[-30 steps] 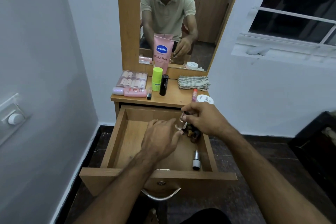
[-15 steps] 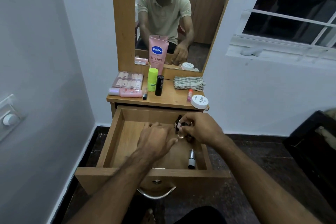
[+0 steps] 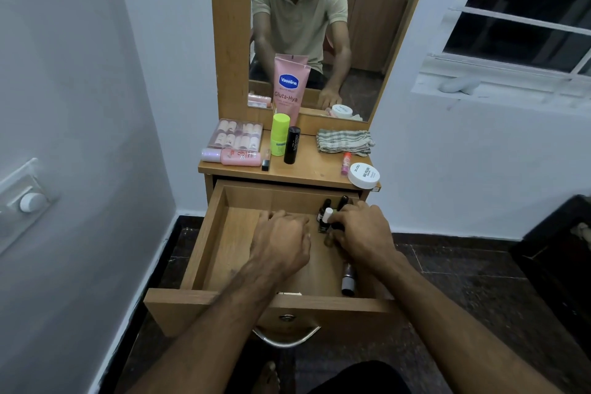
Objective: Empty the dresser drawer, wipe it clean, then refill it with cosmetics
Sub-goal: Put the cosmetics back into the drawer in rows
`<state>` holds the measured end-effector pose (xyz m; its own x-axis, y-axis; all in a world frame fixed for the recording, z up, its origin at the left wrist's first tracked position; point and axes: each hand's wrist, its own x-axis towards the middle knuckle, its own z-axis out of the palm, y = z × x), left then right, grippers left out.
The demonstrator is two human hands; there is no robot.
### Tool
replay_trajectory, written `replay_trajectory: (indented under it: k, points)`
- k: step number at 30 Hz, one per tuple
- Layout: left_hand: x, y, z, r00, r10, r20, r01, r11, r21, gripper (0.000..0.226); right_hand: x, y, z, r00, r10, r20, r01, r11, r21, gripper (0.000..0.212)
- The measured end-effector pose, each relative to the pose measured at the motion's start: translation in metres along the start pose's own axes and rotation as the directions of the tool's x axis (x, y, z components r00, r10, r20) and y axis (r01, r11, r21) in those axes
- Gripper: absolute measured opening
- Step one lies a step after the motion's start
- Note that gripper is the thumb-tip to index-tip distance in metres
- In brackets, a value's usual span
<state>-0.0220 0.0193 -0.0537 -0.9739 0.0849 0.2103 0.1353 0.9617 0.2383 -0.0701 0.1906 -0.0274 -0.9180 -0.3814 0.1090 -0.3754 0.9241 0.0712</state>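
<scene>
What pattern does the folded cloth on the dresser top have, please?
The folded cloth is light with dark checked stripes, seen in the head view.

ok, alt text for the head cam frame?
Two bare hands reach into an open wooden drawer; the right hand sits among small nail polish bottles at its back right, the left hand beside it. Cosmetics and a folded cloth sit on the dresser top.

Pink tube (image 3: 290,86), lime-green bottle (image 3: 279,135), black stick (image 3: 291,145), green-checked cloth (image 3: 344,141), white jar (image 3: 364,175), brown wooden drawer (image 3: 204,233)
</scene>
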Motion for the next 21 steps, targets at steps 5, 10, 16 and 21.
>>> replay_trajectory:
  k: [5,10,16,21]
  points:
    - [-0.002,0.002,-0.004,1.000,-0.012,-0.013,0.011,0.999,-0.032,0.039,-0.002,-0.003,-0.003,0.999,-0.027,-0.022,0.027,1.000,-0.016,0.032]
    - [-0.002,0.005,-0.007,0.999,-0.038,0.004,0.038,0.997,-0.072,0.052,-0.004,-0.003,-0.014,0.997,-0.018,-0.079,0.017,1.000,-0.018,0.029]
    - [-0.004,0.005,-0.009,0.999,-0.033,0.004,0.033,0.997,-0.064,0.052,-0.006,-0.008,-0.010,0.998,-0.053,-0.018,0.051,0.995,-0.080,0.023]
    - [-0.003,0.005,-0.008,0.999,-0.030,0.012,0.030,0.997,-0.070,0.051,-0.005,-0.008,-0.009,0.998,-0.064,-0.017,0.062,0.993,-0.102,0.021]
